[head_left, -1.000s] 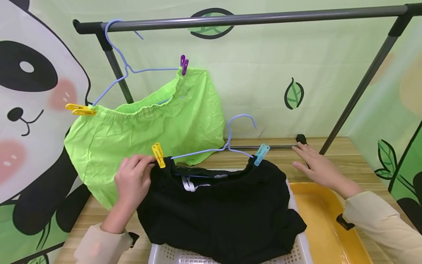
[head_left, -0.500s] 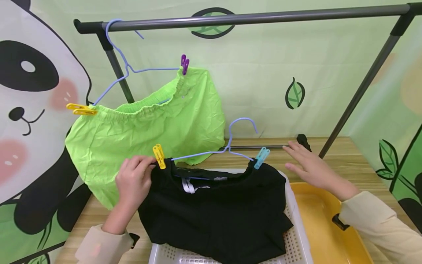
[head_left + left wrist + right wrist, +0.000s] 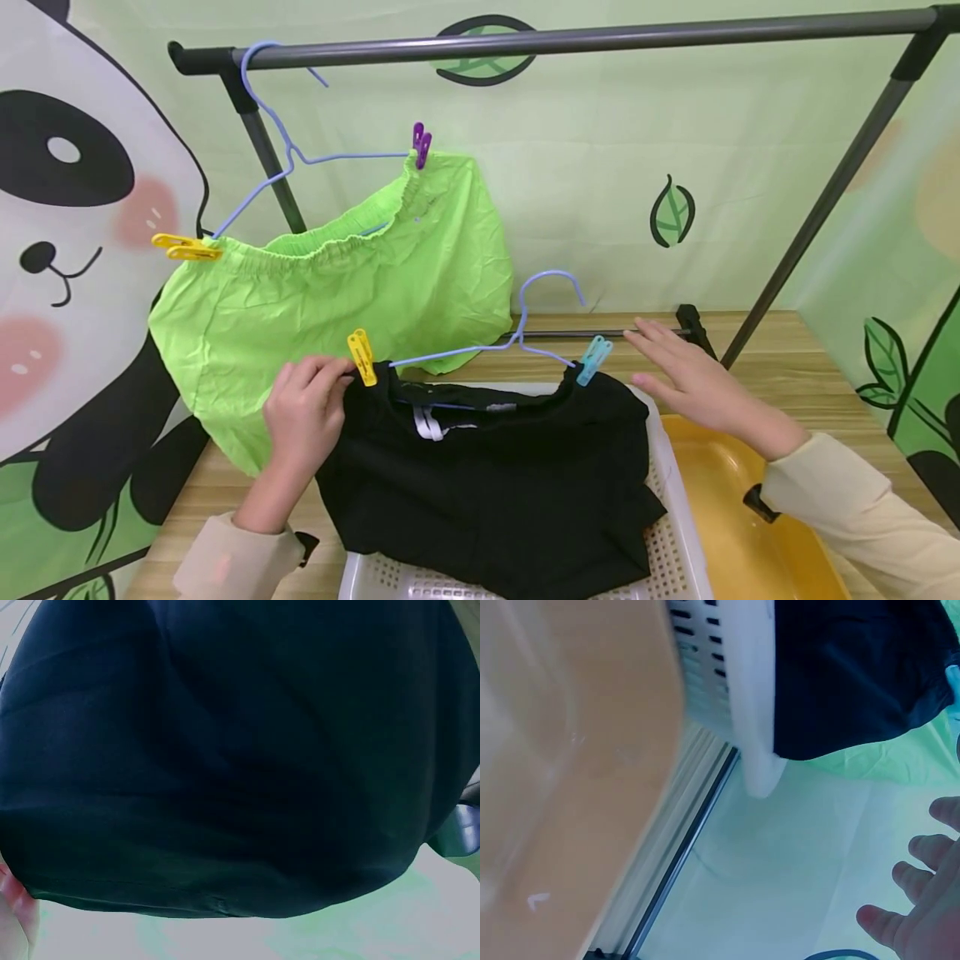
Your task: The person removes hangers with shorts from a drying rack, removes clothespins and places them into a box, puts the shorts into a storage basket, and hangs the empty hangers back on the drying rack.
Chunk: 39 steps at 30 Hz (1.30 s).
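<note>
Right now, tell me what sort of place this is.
Likely an indoor corner set up for hanging laundry: a metal clothes rack, a green garment hanging from it, and a white basket below a black garment.

Pale green backdrop (image 3: 592,200) beyond our right hand (image 3: 690,379), printed leaf (image 3: 672,215) above it, wood-grain surface (image 3: 776,354) beneath it, large panda picture (image 3: 82,154) left of our left hand (image 3: 306,412)
</note>
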Each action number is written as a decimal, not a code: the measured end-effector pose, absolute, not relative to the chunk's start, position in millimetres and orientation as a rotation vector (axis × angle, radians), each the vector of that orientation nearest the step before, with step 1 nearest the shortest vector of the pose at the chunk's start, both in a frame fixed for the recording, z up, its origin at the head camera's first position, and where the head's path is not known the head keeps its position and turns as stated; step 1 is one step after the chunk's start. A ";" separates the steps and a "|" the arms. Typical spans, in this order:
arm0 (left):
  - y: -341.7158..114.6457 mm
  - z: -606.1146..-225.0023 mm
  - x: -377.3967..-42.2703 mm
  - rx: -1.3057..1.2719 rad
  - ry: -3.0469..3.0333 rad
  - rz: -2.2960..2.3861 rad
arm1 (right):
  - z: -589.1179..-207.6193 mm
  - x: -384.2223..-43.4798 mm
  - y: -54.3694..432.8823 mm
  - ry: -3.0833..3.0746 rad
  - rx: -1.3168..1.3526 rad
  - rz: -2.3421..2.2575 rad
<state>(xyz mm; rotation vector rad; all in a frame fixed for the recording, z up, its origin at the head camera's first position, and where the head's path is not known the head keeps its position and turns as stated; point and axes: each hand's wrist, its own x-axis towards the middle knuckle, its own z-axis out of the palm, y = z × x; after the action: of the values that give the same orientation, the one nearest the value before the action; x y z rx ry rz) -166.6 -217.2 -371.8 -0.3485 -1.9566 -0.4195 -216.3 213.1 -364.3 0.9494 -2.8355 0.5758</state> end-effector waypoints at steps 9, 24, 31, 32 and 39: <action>-216.9 -375.0 -166.8 -0.347 -1.941 -0.416 | -359.5 -214.3 201.3 -2.819 1.019 0.613; -217.8 -376.7 -166.2 -0.347 -1.961 -0.407 | -352.4 -214.1 184.6 -2.801 1.086 0.591; -218.3 -378.3 -166.9 -0.357 -1.943 -0.405 | -351.0 -213.4 179.6 -2.816 1.086 0.570; -218.5 -378.7 -167.0 -0.359 -1.940 -0.407 | -351.0 -213.3 179.0 -2.818 1.086 0.565; -219.4 -381.2 -168.0 -0.362 -1.926 -0.414 | -352.7 -214.2 177.5 -2.787 1.102 0.557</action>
<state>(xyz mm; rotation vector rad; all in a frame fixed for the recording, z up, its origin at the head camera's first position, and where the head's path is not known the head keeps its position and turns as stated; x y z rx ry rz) -168.0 -219.4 -381.2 -0.3620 -1.9258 -0.4142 -214.2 177.5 -352.7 1.1020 -2.7869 0.5572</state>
